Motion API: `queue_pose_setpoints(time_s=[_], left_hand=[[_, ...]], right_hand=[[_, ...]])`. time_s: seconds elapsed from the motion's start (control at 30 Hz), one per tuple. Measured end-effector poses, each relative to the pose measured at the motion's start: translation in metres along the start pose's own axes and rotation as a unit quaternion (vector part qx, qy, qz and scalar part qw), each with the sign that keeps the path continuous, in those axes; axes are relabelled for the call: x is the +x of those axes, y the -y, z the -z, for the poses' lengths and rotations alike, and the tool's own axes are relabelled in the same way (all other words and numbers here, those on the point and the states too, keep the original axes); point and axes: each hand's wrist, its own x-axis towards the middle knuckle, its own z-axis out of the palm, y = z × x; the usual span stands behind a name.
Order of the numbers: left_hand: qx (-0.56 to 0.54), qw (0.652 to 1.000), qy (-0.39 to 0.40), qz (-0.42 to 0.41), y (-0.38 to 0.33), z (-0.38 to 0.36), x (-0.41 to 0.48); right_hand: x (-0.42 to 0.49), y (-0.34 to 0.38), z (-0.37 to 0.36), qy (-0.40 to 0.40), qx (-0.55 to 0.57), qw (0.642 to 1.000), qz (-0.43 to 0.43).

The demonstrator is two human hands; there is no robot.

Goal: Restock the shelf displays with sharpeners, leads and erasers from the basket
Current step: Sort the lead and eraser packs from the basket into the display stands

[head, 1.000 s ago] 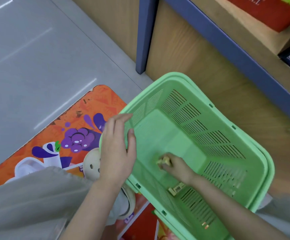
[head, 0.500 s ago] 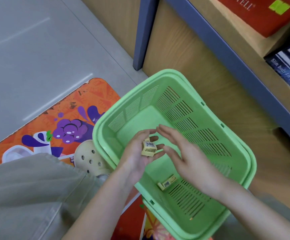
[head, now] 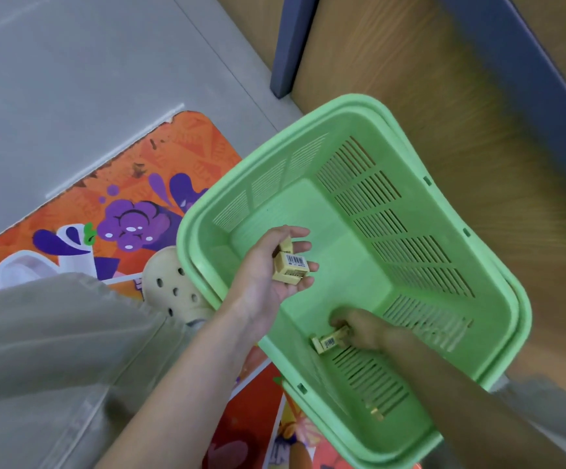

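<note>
A green plastic basket [head: 498, 299] sits tilted on the floor in front of me. My left hand [head: 271, 272] hovers palm-up over the basket's floor and holds small yellow boxes with barcodes [head: 291, 267] in its curled fingers. My right hand [head: 359, 328] reaches down to the basket's near corner, fingers closing round another small yellow box [head: 325, 343] that lies on the basket floor. A tiny yellow piece [head: 376, 414] lies against the slotted near wall.
A wooden shelf unit with a blue frame post [head: 290, 45] rises behind the basket. An orange printed floor mat [head: 160, 170] lies at the left. My knee in beige trousers [head: 55, 350] and a cream clog [head: 176, 289] are beside the basket.
My right hand left the boxes in my left hand and dropped to the basket's near corner, onto the remaining yellow box. My left hand stays raised with its boxes. The view tipped downward.
</note>
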Motion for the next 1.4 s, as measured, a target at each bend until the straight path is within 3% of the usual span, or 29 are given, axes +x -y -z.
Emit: queue_pose_setpoints(time_s=[0.3,0.53,0.67,0.8,0.87,1.0,1.13,1.23,1.33,1.37,1.4], left_hand=[[0.001,1.0,0.002,0.018,0.007,-0.003,0.005],[0.014,1.0,-0.019,0.008,0.008,0.001,0.008],[0.004,0.998,-0.066,-0.013,0.012,0.005,0.012],[-0.028,0.996,-0.079,0.007,0.015,0.002,0.017],[-0.051,0.995,-0.07,0.04,0.018,0.0,0.019],[-0.099,0.991,0.02,0.092,0.016,-0.006,0.016],[-0.099,0.989,0.068,0.081,0.012,-0.01,0.014],[-0.093,0.989,0.102,0.056,0.006,-0.006,0.015],[-0.096,0.987,0.125,0.041,0.001,-0.001,0.015],[-0.097,0.986,0.128,0.035,0.0,0.0,0.015],[-0.097,0.987,0.128,0.029,-0.001,0.002,0.016]], right_hand=[[0.009,0.008,-0.011,0.023,-0.129,0.991,0.003],[0.007,0.007,-0.009,0.008,-0.039,0.998,0.041],[-0.017,0.027,0.022,-0.103,0.123,0.987,0.03],[-0.07,0.073,0.072,-0.293,0.334,0.884,0.142],[-0.097,0.096,0.088,-0.355,0.329,0.847,0.219],[-0.115,0.127,0.097,-0.411,0.188,0.848,0.276],[-0.123,0.135,0.097,-0.389,0.177,0.851,0.304],[-0.13,0.132,0.098,-0.426,0.242,0.812,0.319],[-0.117,0.112,0.092,-0.501,0.329,0.758,0.258],[-0.107,0.103,0.086,-0.508,0.33,0.767,0.212],[-0.094,0.094,0.078,-0.489,0.315,0.798,0.158]])
